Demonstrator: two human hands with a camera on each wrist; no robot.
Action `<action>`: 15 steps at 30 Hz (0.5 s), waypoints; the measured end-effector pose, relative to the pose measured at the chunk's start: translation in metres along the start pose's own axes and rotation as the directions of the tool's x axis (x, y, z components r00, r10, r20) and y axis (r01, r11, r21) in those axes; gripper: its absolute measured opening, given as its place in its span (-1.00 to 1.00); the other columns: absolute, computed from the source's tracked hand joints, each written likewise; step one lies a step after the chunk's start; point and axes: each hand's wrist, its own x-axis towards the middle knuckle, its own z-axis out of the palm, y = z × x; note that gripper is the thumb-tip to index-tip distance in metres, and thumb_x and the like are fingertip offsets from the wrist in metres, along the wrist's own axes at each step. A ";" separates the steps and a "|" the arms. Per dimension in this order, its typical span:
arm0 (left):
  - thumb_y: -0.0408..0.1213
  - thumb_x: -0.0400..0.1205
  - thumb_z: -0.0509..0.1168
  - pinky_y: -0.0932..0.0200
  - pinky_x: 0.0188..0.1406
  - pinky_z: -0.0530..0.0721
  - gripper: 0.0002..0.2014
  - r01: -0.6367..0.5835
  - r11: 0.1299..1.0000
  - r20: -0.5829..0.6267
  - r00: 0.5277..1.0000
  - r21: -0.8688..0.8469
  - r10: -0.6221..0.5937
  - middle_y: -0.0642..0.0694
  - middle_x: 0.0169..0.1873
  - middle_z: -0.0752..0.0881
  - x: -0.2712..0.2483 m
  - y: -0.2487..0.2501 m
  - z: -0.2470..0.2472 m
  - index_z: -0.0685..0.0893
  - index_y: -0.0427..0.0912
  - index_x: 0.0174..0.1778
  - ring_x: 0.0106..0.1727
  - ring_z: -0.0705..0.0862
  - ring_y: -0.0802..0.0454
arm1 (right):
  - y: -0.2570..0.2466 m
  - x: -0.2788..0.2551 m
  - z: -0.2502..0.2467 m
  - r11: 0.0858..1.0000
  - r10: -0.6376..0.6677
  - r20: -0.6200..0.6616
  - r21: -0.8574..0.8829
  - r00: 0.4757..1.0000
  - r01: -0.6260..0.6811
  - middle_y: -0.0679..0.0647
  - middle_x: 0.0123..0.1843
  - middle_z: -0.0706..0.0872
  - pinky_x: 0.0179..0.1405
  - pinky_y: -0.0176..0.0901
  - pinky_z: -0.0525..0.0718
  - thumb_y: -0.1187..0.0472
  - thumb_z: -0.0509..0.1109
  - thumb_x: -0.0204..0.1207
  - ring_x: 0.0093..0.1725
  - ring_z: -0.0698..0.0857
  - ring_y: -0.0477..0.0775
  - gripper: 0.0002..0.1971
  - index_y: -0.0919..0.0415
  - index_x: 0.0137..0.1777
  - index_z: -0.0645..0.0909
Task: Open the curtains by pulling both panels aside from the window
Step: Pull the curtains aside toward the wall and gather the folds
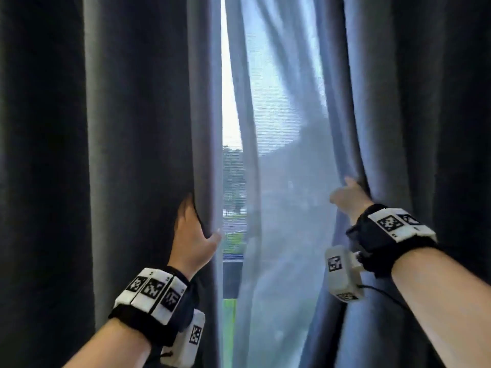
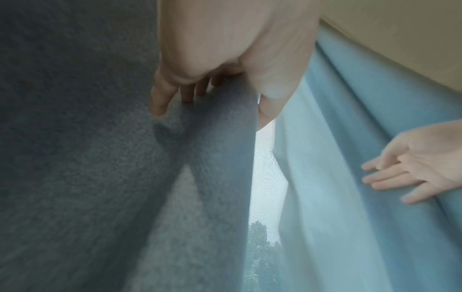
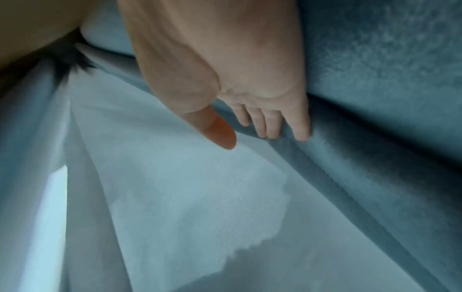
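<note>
The dark grey left curtain panel (image 1: 138,128) hangs at the left, and my left hand (image 1: 196,229) grips its inner edge, fingers behind the fold and thumb in front. The left wrist view shows the same hold on that panel (image 2: 87,158), with the left hand (image 2: 212,65) wrapped round the edge. The right curtain panel (image 1: 398,102) hangs at the right. My right hand (image 1: 348,195) lies against its inner edge with straight fingers (image 3: 272,126) and the thumb held away, holding nothing. Both panels stand apart.
A pale sheer curtain (image 1: 287,155) hangs between the panels and covers most of the opening. A narrow bare strip of window (image 1: 231,181) beside the left panel shows trees and grass outside. A dark sill bar (image 1: 232,261) crosses low down.
</note>
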 end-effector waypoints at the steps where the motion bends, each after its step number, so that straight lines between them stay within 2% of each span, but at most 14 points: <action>1: -0.37 0.33 0.46 -0.20 0.53 0.31 -0.15 0.005 1.000 0.000 1.000 -0.009 -0.005 -0.36 0.46 0.37 0.000 -0.001 0.001 0.20 -0.36 0.51 0.50 0.35 -0.26 | 0.003 0.003 -0.011 0.999 0.030 -0.065 -0.018 0.997 -0.031 0.39 0.57 0.31 0.47 0.10 0.35 0.40 0.24 0.55 0.53 0.36 0.35 -0.37 0.35 0.60 0.10; 3: -0.39 0.32 0.45 -0.22 0.49 0.37 -0.19 0.019 1.000 -0.007 1.000 -0.017 -0.019 -0.37 0.41 0.42 0.001 -0.004 0.004 0.25 -0.36 0.48 0.45 0.41 -0.27 | 0.011 0.011 -0.032 0.994 0.063 -0.212 -0.075 0.975 -0.081 0.40 0.60 0.23 0.55 0.11 0.23 0.30 0.27 0.48 0.58 0.26 0.33 -0.29 0.36 0.60 0.05; 4: -0.41 0.33 0.44 -0.21 0.49 0.37 -0.21 0.026 1.000 -0.013 1.000 -0.012 -0.026 -0.38 0.39 0.43 0.000 -0.005 0.005 0.27 -0.37 0.47 0.43 0.42 -0.28 | 0.013 0.011 -0.037 0.990 0.069 -0.273 -0.096 0.960 -0.099 0.39 0.64 0.14 0.60 0.07 0.10 0.24 0.26 0.42 0.63 0.15 0.29 -0.21 0.36 0.62 0.00; 5: -0.42 0.33 0.43 -0.20 0.49 0.38 -0.24 0.028 1.000 -0.021 0.999 -0.006 -0.028 -0.39 0.37 0.44 0.000 -0.007 0.005 0.28 -0.38 0.46 0.42 0.43 -0.29 | 0.014 0.008 -0.037 0.988 0.072 -0.304 -0.111 0.950 -0.110 0.36 0.67 0.03 0.62 0.03 -0.02 0.20 0.25 0.39 0.67 0.02 0.24 -0.15 0.34 0.64 -0.07; 7: -0.46 0.33 0.41 -0.12 0.47 0.38 -0.29 0.019 1.000 -0.041 0.999 0.000 -0.019 -0.40 0.33 0.47 -0.001 -0.009 0.004 0.32 -0.40 0.43 0.37 0.45 -0.29 | 0.009 -0.002 -0.026 0.988 0.037 -0.306 -0.131 0.951 -0.080 0.32 0.70 -0.16 0.63 0.01 -0.14 0.22 0.27 0.48 0.69 -0.16 0.19 -0.14 0.28 0.66 -0.19; 9: -0.49 0.34 0.39 -0.07 0.46 0.38 -0.30 0.022 1.000 -0.042 0.999 -0.002 -0.022 -0.39 0.32 0.47 -0.002 -0.011 0.002 0.33 -0.41 0.42 0.36 0.45 -0.29 | 0.000 -0.013 -0.009 0.990 -0.067 -0.240 -0.138 0.968 0.034 0.27 0.70 -0.27 0.63 0.08 -0.15 0.23 0.28 0.53 0.68 -0.23 0.19 -0.12 0.22 0.65 -0.28; 11: -0.49 0.36 0.39 -0.13 0.50 0.36 -0.29 0.028 1.000 -0.032 0.999 -0.002 -0.028 -0.39 0.37 0.44 -0.002 -0.014 -0.002 0.30 -0.41 0.45 0.41 0.42 -0.28 | -0.016 -0.028 0.015 0.972 -0.194 -0.094 -0.155 0.977 0.178 0.21 0.70 -0.32 0.63 0.13 -0.16 0.17 0.27 0.54 0.67 -0.27 0.17 -0.09 0.18 0.64 -0.35; 13: -0.47 0.40 0.39 -0.16 0.53 0.32 -0.28 0.051 0.999 -0.016 0.999 0.006 -0.051 -0.39 0.44 0.38 -0.003 -0.017 -0.008 0.26 -0.40 0.48 0.48 0.37 -0.28 | -0.035 -0.044 0.040 0.955 -0.275 0.088 -0.093 0.958 0.282 0.18 0.70 -0.30 0.64 0.13 -0.16 0.11 0.26 0.54 0.67 -0.27 0.17 -0.08 0.21 0.64 -0.37; 15: -0.43 0.45 0.38 -0.13 0.54 0.32 -0.29 0.072 0.997 0.001 0.997 0.007 -0.072 -0.37 0.47 0.36 -0.004 -0.021 -0.015 0.25 -0.38 0.50 0.50 0.36 -0.26 | -0.053 -0.056 0.063 0.940 -0.323 0.196 -0.045 0.926 0.338 0.21 0.70 -0.29 0.64 0.07 -0.16 0.02 0.28 0.54 0.67 -0.26 0.18 -0.06 0.27 0.63 -0.35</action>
